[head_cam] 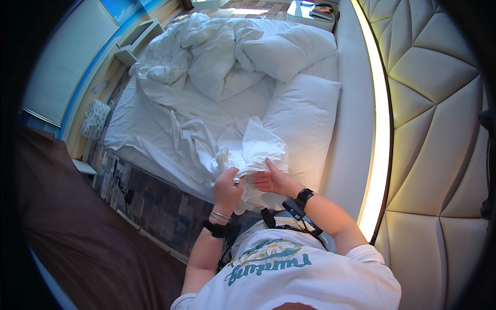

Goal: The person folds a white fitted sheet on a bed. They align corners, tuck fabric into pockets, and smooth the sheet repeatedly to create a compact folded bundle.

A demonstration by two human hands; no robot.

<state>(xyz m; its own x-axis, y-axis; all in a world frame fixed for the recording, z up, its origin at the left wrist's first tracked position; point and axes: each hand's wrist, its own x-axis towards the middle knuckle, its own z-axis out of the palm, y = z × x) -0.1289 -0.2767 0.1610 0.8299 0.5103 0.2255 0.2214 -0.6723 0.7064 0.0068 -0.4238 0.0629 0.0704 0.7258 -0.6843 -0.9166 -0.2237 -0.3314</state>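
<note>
My left hand is closed around a gathered edge of a thin white cloth, and a bit of it pokes out by the thumb. My right hand is beside it with fingers extended and thumb raised against the cloth's near side; it does not grip. The cloth spreads up and away over the near part of a bed with a white sheet. Just beyond my right hand lies a white pillow. Crumpled white bedding runs off to the left of the cloth.
A bunched white duvet and a second pillow cover the bed's far end. On the right stand a padded headboard wall and a lit strip. A brown curtain hangs at left. A patterned bin and nightstand are farther off.
</note>
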